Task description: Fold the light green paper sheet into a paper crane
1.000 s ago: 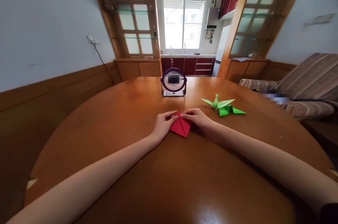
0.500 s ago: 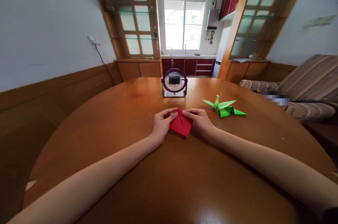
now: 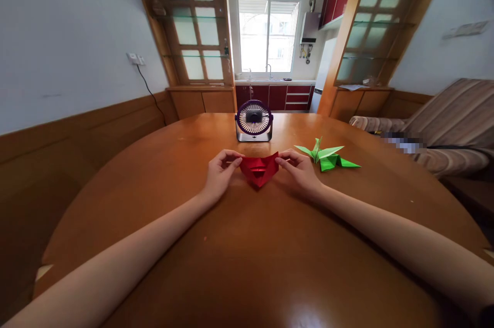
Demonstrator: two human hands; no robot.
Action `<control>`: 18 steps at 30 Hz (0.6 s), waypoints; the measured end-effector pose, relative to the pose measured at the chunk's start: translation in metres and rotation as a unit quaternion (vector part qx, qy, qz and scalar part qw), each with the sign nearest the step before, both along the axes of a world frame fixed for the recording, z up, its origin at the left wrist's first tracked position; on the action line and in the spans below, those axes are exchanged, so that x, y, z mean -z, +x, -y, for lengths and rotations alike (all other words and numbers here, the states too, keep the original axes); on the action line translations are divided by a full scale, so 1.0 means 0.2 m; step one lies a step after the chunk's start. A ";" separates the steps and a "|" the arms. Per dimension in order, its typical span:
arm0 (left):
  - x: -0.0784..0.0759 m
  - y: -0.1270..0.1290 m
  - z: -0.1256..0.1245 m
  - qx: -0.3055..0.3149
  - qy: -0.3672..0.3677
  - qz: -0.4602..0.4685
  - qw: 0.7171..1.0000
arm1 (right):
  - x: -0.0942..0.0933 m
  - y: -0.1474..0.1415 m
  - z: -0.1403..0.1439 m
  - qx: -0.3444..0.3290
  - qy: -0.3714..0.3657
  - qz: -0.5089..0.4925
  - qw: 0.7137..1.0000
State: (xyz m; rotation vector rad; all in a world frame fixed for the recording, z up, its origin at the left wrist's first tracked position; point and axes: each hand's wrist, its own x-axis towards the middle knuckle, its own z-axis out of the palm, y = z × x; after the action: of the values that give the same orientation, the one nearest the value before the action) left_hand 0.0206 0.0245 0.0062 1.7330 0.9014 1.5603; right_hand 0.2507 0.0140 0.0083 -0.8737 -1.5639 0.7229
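A folded piece of red paper (image 3: 259, 172) is held between both hands just above the middle of the table, its lower tip pointing toward me and folds showing across its middle. My left hand (image 3: 222, 172) pinches its left upper corner between thumb and fingers. Opposite, my right hand (image 3: 299, 167) pinches the right upper corner the same way. To the right of my right hand lie a light green origami crane (image 3: 319, 152) and a darker green folded paper piece (image 3: 336, 162), close together.
A small purple desk fan (image 3: 253, 119) stands beyond the paper on the brown wooden table (image 3: 247, 266). A striped armchair (image 3: 455, 127) is at the right, past the table's curved edge. A black cable (image 3: 148, 86) hangs from the left wall socket.
My hands have moved apart, and the red paper between them has gone from a flat diamond with a centre slit to a wider, pulled-open shape with a straight-looking top.
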 end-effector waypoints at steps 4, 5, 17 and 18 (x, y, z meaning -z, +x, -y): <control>-0.01 -0.07 0.01 -0.004 0.058 -0.107 0.993 | 0.03 0.07 0.01 0.015 0.051 0.098 0.994; -0.01 -0.09 0.02 -0.003 0.083 -0.139 0.987 | 0.03 0.08 0.02 0.013 0.057 0.116 0.992; -0.03 -0.15 0.06 0.027 0.300 -0.421 0.856 | 0.08 0.14 0.03 0.001 0.109 0.173 0.979; -0.03 -0.14 0.06 0.023 0.298 -0.420 0.857 | 0.08 0.14 0.03 -0.005 0.112 0.170 0.979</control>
State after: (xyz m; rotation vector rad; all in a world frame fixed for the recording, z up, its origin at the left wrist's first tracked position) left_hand -0.0082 0.0134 0.0121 2.9793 0.7626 1.0602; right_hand 0.2784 0.0083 -0.0068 -0.8518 -1.9122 0.4057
